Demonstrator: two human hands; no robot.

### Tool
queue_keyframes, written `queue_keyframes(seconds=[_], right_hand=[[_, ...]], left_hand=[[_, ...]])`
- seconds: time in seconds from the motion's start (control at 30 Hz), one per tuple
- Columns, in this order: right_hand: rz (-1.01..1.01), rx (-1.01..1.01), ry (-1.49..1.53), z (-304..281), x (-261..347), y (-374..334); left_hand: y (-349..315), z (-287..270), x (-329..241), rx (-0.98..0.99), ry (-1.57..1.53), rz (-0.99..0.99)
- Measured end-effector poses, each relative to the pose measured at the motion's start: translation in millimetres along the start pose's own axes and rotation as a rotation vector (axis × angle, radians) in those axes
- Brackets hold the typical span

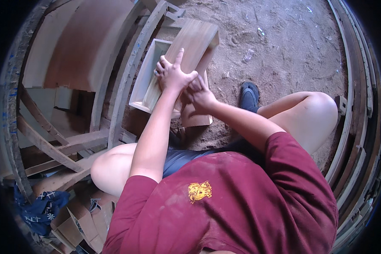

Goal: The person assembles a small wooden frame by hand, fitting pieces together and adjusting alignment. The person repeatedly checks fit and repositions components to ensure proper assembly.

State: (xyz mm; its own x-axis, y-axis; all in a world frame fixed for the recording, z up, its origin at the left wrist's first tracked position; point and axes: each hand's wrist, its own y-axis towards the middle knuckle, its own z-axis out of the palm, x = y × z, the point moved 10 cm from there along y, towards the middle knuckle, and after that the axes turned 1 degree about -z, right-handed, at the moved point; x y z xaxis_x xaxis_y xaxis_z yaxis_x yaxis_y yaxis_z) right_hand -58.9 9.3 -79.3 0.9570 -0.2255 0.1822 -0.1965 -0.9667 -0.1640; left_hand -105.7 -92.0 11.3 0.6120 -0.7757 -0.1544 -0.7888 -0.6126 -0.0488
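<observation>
Though left hand (pixel 173 76) spread on wooden box (pixel 194 40), grip of blurred right hand (pixel 202 97) unclear

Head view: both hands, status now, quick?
Left hand: open, laid on the wooden panel, holding nothing visible.
Right hand: close beside the left, partly in shadow; cannot tell whether it is closed or holding anything.

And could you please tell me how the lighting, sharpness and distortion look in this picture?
In the head view, the light is soft, the sandy ground pale but darkly shadowed near the wooden box; the right hand looks slightly blurred, the left hand crisper; the wooden planks bow along the right rim, and the corners are black.
</observation>
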Motion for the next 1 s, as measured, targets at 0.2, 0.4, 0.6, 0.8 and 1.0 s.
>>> queue_keyframes(seconds=[0.2, 0.4, 0.6, 0.8, 1.0], right_hand=[[-0.404, -0.017, -0.111, 25, 52, 2], [-0.453, 0.306, 0.007, 8, 52, 38], [-0.374, 0.102, 0.012, 8, 21, 57], [-0.389, 0.033, -0.108, 23, 20, 15], [0.009, -0.244, -0.079, -24, -75, 22]], left_hand=[[1, 6, 4, 0.018, -0.005, 0.046], [1, 3, 3, -0.009, 0.001, 0.035], [4, 1, 4, -0.032, -0.03, 0.031], [3, -5, -2, 0.001, -0.06, 0.009], [3, -5, 16, 0.056, -0.13, 0.129]])
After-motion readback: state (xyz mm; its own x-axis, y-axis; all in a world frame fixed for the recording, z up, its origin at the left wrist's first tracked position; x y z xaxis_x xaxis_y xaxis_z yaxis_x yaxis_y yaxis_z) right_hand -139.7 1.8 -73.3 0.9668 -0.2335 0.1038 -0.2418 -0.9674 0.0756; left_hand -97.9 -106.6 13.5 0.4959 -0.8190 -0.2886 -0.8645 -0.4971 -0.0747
